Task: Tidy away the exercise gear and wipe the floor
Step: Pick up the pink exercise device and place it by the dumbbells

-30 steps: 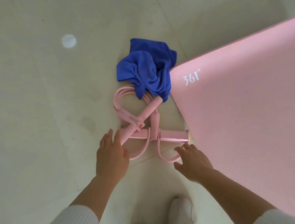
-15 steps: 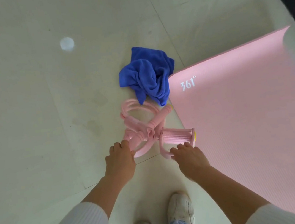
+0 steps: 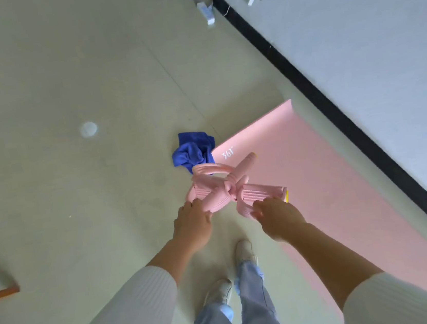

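resistance puller (image 3: 227, 187) | pink, tubes knotted | left hand (image 3: 192, 226), right hand (image 3: 278, 219) holding

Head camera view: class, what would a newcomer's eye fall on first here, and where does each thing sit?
The tangled pink pedal puller catches the eye first, at the centre of the view, gripped by the left hand at one end and the right hand at the other. Just beyond it a crumpled blue cloth lies on the pale floor, beside the corner of a pink mat that runs down the right side.
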{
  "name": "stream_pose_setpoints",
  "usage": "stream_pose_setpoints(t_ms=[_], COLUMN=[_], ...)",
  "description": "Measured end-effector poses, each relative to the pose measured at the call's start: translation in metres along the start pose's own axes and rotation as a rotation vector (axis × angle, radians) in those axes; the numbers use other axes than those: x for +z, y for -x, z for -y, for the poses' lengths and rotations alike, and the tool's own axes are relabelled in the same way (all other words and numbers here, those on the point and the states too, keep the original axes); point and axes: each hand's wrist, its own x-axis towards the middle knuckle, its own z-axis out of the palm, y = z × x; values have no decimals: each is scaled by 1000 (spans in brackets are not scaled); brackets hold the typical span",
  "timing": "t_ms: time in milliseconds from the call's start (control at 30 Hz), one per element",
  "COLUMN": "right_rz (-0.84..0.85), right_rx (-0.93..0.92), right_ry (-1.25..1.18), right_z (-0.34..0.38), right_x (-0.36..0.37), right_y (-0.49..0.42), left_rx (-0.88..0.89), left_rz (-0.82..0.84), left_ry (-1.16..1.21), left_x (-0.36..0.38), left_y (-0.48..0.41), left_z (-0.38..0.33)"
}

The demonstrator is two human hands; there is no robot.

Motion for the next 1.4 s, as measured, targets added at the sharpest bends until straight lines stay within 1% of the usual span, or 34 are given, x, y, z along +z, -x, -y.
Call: stream_pose_setpoints(t_ms=[133, 267, 400, 533, 633, 767, 900, 1100, 1300, 1400], right_rz=[-109, -180, -266, -347, -405, -467, -475, -553, -571, -581], right_rx=[126, 227, 378, 567, 709, 870, 1014, 1221, 1360, 1412], right_ry=[-121, -112, -183, -256, -278, -280, -300, -392, -424, -429], right_z=[4, -16, -60, -110, -145, -189, -223, -264, -326, -371], right_x=[-22, -32, -26, 5, 40, 101, 165, 252, 316, 348], right_y=[107, 198, 288, 386, 465, 580, 695, 852, 954, 989], left_rx=[125, 287, 440, 608, 759, 920, 1032, 1157, 1245, 1287], left_rz=[-23, 12, 78, 125, 170, 271, 365, 536, 690, 727], left_ry=[-10, -30, -41, -115, -141, -160, -201, -207, -249, -273], left_x=[-30, -36, -18, 19, 60, 135, 218, 326, 413, 462], left_y=[66, 112, 154, 205, 256, 348, 454, 590, 682, 714], left_z=[-42, -97, -165, -243, -302, -377, -437, -496, -571, -623])
